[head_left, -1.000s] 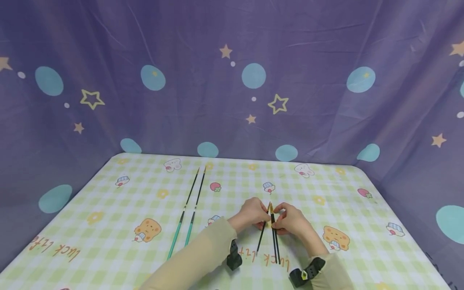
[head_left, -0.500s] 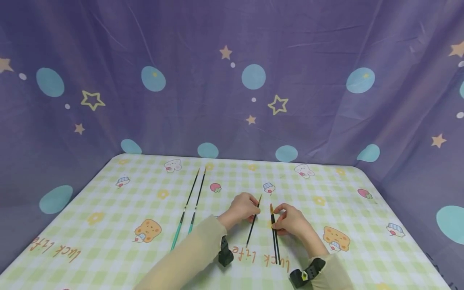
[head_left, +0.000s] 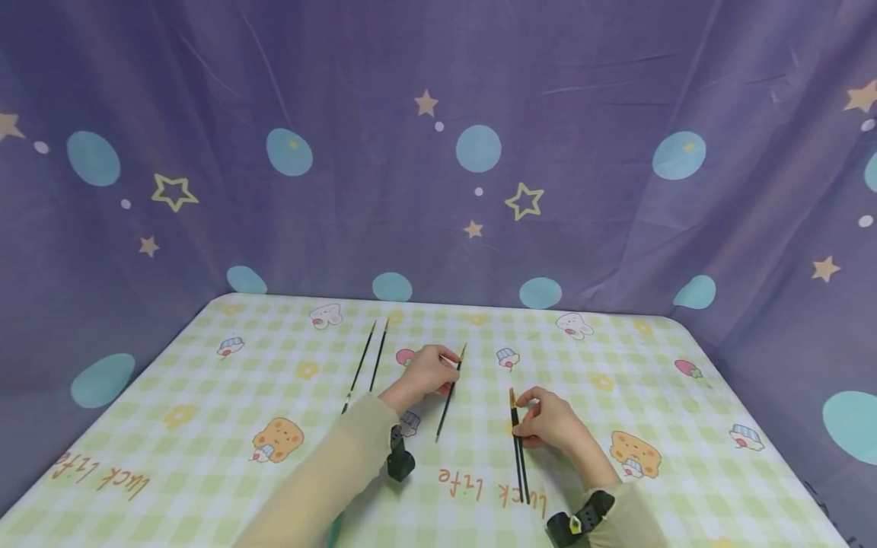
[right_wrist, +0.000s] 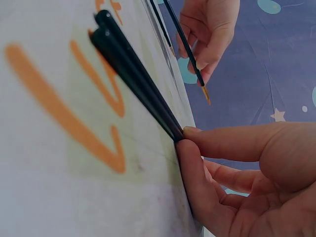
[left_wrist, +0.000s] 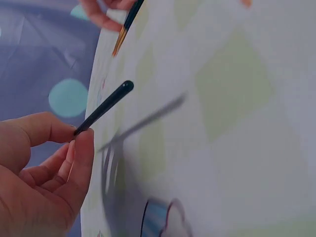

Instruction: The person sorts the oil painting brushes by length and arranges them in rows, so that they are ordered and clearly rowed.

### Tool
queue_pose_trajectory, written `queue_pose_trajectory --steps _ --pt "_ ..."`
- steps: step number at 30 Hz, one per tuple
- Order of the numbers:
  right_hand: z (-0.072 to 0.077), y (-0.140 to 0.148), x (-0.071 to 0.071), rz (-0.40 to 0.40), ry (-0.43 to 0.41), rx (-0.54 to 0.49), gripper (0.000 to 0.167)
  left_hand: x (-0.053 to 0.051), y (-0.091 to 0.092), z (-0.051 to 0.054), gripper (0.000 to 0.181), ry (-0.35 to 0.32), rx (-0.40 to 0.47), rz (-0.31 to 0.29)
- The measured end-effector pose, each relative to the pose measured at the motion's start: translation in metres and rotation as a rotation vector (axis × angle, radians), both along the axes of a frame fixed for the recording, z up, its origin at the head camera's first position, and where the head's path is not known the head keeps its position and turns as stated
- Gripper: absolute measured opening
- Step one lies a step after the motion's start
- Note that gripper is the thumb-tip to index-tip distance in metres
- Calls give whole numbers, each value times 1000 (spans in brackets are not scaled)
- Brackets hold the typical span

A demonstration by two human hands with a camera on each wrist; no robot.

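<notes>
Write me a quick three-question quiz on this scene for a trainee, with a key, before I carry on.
1. How many black brushes does the right hand pinch?
2. Which way do the bristles of the single brush in the left hand point? A) toward the person; B) straight down; C) away from the person.
3. In the head view, what hides part of the two brushes lying at the left of the tablecloth?

Key:
1. Two.
2. C.
3. The left sleeve.
</notes>
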State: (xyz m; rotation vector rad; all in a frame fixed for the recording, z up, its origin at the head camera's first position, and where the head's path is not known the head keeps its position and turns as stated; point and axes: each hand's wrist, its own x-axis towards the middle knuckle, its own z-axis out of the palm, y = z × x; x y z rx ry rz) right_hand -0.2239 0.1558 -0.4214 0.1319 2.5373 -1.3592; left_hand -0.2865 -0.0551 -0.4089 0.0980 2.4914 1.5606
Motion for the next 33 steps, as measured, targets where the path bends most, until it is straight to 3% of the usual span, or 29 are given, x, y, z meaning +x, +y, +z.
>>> queue_pose_trajectory --steps 5,16,24,33 --pt "1 -1 1 -1 2 0 38 -10 -15 0 30 3 31 51" --pt "2 0 2 0 6 2 37 -31 -47 3 28 45 -30 163" --pt "3 0 1 -4 6 -1 37 -38 -64 9 30 82 -56 201" --pt "2 -1 2 -3 12 -10 37 -46 -75 3 31 117 -164 239"
